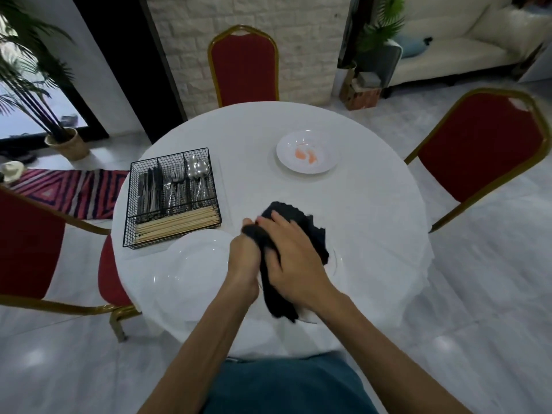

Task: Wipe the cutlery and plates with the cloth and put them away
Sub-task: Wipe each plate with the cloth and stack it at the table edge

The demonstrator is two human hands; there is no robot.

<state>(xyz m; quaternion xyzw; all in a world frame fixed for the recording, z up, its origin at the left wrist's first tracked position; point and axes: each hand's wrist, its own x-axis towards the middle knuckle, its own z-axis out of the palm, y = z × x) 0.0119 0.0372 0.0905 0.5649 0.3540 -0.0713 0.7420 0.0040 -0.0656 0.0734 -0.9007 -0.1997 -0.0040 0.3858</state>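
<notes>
Cloth (300, 218), black, crumpled, over glossy round plate (309, 315); left hand (243, 258) grip tight round it; right hand (294, 258) flat atop, fingers straight

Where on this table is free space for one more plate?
Free: the right side, between the black cloth and the edge of the table; also the far middle, between the wire basket and the stained plate. Crowded: the near edge, with the left hand, right hand and a white plate.
</notes>
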